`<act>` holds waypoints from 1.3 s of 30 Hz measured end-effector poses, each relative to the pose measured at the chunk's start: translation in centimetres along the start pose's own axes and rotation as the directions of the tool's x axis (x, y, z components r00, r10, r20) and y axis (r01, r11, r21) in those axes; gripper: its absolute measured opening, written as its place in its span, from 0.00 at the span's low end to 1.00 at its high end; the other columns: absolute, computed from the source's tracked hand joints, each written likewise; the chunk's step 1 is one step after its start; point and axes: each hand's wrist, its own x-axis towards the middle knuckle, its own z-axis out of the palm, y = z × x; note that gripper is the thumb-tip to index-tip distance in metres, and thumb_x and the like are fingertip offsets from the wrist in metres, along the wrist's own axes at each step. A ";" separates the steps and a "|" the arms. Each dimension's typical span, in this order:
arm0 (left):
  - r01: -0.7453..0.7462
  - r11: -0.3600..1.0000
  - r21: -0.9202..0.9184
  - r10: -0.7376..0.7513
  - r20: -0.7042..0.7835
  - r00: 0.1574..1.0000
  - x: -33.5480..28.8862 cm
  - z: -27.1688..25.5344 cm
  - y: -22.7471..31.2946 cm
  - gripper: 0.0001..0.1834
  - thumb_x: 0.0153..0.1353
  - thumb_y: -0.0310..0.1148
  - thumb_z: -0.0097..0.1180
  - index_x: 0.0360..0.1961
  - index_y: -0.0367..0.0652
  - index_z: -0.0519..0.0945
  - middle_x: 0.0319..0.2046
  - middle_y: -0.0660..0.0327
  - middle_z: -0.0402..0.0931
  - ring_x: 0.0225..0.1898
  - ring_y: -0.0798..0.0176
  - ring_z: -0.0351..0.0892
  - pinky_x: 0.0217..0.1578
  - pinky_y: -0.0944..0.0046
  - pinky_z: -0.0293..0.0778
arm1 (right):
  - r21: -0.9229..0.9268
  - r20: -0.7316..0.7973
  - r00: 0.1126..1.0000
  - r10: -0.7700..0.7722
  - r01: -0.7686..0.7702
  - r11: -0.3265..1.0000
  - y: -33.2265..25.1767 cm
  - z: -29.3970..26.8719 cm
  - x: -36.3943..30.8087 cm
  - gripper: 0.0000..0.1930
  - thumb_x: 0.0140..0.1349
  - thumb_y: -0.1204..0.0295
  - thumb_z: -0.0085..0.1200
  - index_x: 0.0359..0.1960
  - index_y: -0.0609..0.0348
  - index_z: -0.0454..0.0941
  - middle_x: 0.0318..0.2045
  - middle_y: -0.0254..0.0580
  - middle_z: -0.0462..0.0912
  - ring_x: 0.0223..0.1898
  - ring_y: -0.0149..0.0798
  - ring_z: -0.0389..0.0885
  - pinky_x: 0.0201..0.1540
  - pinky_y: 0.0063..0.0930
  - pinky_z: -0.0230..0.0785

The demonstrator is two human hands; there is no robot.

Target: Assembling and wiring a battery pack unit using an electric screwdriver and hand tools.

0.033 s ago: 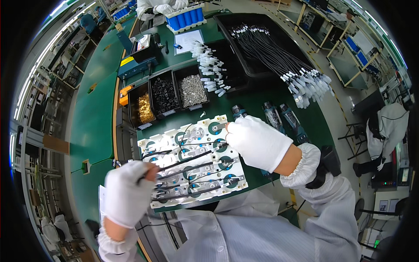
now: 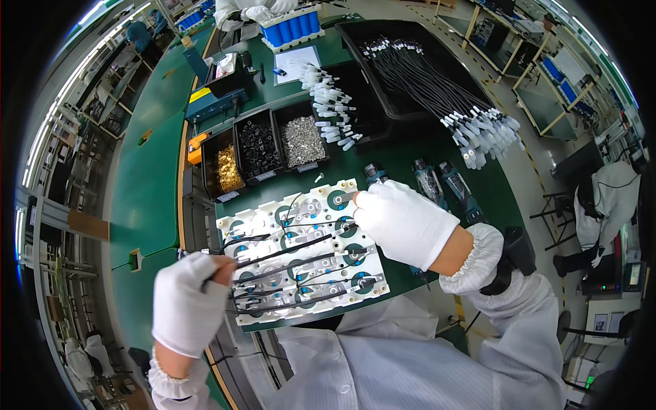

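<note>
A white battery module (image 2: 294,311) lies in front of me on the green bench, with round openings, blue parts underneath and several black cables across it. My left hand (image 2: 188,307), in a white fingerless glove, is at the module's left side. Its fingers are pinched on a black cable (image 2: 287,252) that runs right across the top. My right hand (image 2: 406,225), gloved alike, rests over the module's upper right corner. Its fingers are closed by a flat metal tab (image 2: 344,198); what they grip is hidden. Under that hand sits the lug end of the cable.
Beyond the module stand three bins: brass parts (image 2: 228,169), black nuts (image 2: 258,147) and silver screws (image 2: 302,142). Blue power screwdrivers (image 2: 429,183) lie right of them. A black tray (image 2: 410,123) holds many cables. Another person's gloved hands (image 2: 258,14) work at the far end.
My left hand has moved left, away from the module, its fingers still pinched. My right hand stays at the upper right corner.
</note>
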 end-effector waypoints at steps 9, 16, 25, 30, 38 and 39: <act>-0.025 1.000 -0.007 0.024 -0.013 1.000 -0.8 3.8 -11.1 0.02 0.55 0.22 0.65 0.30 0.39 0.86 0.26 0.56 0.80 0.31 0.52 0.79 0.35 0.57 0.75 | -0.043 0.156 0.987 0.038 -0.031 0.999 -1.0 -1.3 1.0 0.04 0.57 0.71 0.58 0.32 0.57 0.81 0.32 0.39 0.81 0.40 0.43 0.81 0.46 0.38 0.72; 0.062 0.984 -0.168 -0.064 -0.007 0.998 -1.5 4.5 -12.1 0.01 0.58 0.22 0.66 0.32 0.37 0.87 0.26 0.57 0.81 0.29 0.58 0.79 0.34 0.63 0.74 | -0.105 0.125 0.992 0.012 0.002 0.994 -0.9 -1.0 1.1 0.05 0.59 0.68 0.59 0.35 0.53 0.79 0.32 0.37 0.80 0.41 0.42 0.79 0.44 0.37 0.69; 0.174 0.927 -0.332 -0.179 0.016 0.984 -1.6 5.9 -12.9 0.03 0.61 0.25 0.67 0.33 0.36 0.87 0.28 0.60 0.85 0.29 0.70 0.79 0.33 0.68 0.74 | 0.235 0.215 0.950 0.228 -0.277 0.932 0.6 0.1 0.6 0.08 0.60 0.66 0.56 0.32 0.57 0.81 0.30 0.48 0.86 0.34 0.52 0.86 0.40 0.45 0.77; 0.248 0.924 -0.291 -0.224 0.114 0.968 -1.0 6.2 -14.1 0.04 0.60 0.24 0.67 0.33 0.34 0.86 0.26 0.61 0.84 0.28 0.69 0.78 0.33 0.67 0.74 | 0.206 0.025 0.971 0.239 -0.239 0.949 0.0 0.1 -0.1 0.08 0.59 0.68 0.55 0.32 0.58 0.81 0.28 0.47 0.85 0.31 0.52 0.86 0.36 0.45 0.78; 0.300 0.935 -0.189 -0.272 0.161 0.949 -1.6 4.4 -13.3 0.07 0.66 0.26 0.61 0.39 0.31 0.84 0.34 0.59 0.82 0.37 0.65 0.78 0.43 0.67 0.72 | -0.033 -0.107 0.992 0.061 -0.065 0.997 -0.8 1.1 0.2 0.05 0.58 0.70 0.58 0.31 0.57 0.84 0.29 0.39 0.86 0.32 0.40 0.88 0.35 0.35 0.78; 0.288 0.941 -0.179 -0.265 0.140 0.954 -1.7 4.2 -12.6 0.07 0.66 0.26 0.61 0.40 0.31 0.84 0.35 0.59 0.82 0.37 0.64 0.78 0.43 0.67 0.72 | -0.080 -0.123 0.992 0.037 -0.047 0.996 -0.9 1.1 0.2 0.06 0.58 0.70 0.57 0.31 0.56 0.84 0.29 0.38 0.86 0.32 0.39 0.87 0.35 0.36 0.76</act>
